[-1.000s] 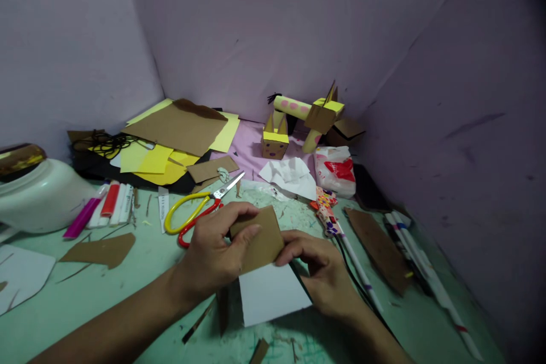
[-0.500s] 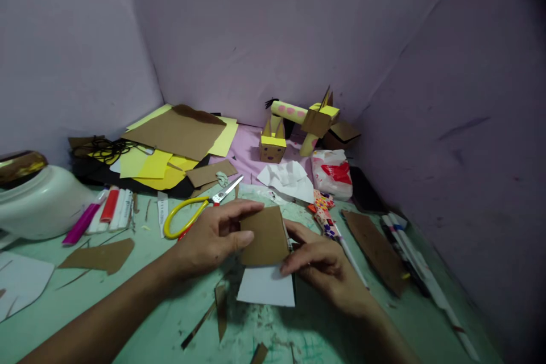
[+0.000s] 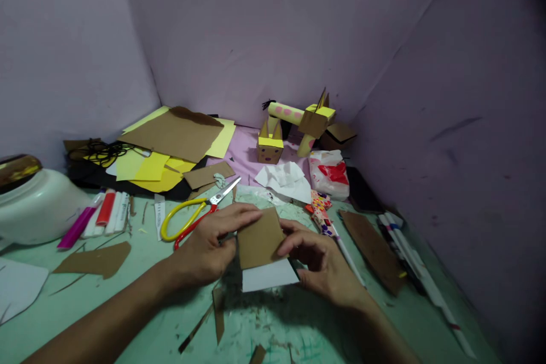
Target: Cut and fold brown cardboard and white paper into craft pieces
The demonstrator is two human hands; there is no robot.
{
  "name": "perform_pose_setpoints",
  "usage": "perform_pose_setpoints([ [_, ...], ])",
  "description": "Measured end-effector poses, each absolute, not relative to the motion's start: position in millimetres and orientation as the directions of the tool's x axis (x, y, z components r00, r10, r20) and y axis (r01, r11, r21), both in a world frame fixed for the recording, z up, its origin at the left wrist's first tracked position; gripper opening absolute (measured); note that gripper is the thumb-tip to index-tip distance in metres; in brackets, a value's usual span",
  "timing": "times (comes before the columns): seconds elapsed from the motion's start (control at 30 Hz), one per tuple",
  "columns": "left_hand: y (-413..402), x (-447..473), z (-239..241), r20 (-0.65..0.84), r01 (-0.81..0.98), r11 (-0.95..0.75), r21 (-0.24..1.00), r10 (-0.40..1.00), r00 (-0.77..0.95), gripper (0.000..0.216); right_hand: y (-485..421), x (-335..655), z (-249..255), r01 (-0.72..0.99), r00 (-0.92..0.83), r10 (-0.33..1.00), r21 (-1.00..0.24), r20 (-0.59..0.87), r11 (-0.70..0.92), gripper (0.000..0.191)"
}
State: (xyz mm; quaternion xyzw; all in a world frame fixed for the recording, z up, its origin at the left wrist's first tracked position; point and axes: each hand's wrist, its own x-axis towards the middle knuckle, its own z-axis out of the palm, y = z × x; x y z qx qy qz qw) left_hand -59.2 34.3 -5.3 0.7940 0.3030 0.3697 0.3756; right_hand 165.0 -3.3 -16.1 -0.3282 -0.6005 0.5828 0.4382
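Left fingers: I have the left hand gripping the brown cardboard piece at its left side, one fingertip at the top edge.
Right fingers: the right hand pinches the piece's right edge, a fingertip on its face, thumb near the corner of the white panel.
Workpiece: the piece sits between both hands, over the middle of the bench; the white panel shows below it (from my feed I cannot tell whether the two are joined).
Scissors: yellow-and-red scissors just beyond the left hand, blades pointing away.
Scraps: thin cardboard strip nearer me.
Right side: long brown cardboard beside white pens.
Back: spotted box with pointed ears, crumpled white paper in front.
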Motion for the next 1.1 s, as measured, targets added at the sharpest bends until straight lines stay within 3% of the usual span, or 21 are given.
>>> perform_pose_setpoints([
  [0.1,32.7,-59.4,-6.0,0.313,0.130,-0.457,0.880,0.763,0.566,0.051,-3.4,161.9,-17.4,-0.084,-0.379,0.910,-0.986,0.165,0.144,0.020],
  [0.27,24.0,-47.7,-7.9,0.158,0.252,-0.303,0.919,0.870,0.467,0.063,-6.6,157.3,-18.6,0.037,-0.336,0.905,-0.957,0.260,0.288,0.024],
  [0.53,28.1,-40.2,-9.4,0.021,0.270,-0.070,0.960,0.984,0.179,0.042,-12.9,161.4,-27.4,0.237,-0.342,0.754,-0.725,0.561,0.647,0.022],
  [0.67,28.9,-41.2,-5.0,0.044,0.266,-0.083,0.960,0.988,0.150,0.038,-12.0,163.2,-25.3,0.288,-0.346,0.687,-0.625,0.639,0.726,0.018],
  [0.83,24.8,-36.7,-3.5,0.046,0.230,-0.067,0.971,0.994,0.098,0.037,-9.5,159.7,-19.5,0.230,-0.395,0.610,-0.569,0.687,0.790,0.016],
  [0.97,21.6,-35.0,-4.3,0.075,0.338,-0.097,0.936,0.994,0.079,0.034,-10.0,158.8,-19.0,0.205,-0.389,0.612,-0.583,0.689,0.787,0.020],
  [1.1,21.8,-38.7,-5.6,0.222,0.385,-0.282,0.879,0.956,0.194,0.035,-13.4,155.5,-21.5,0.245,-0.264,0.744,-0.704,0.614,0.667,0.018],
])
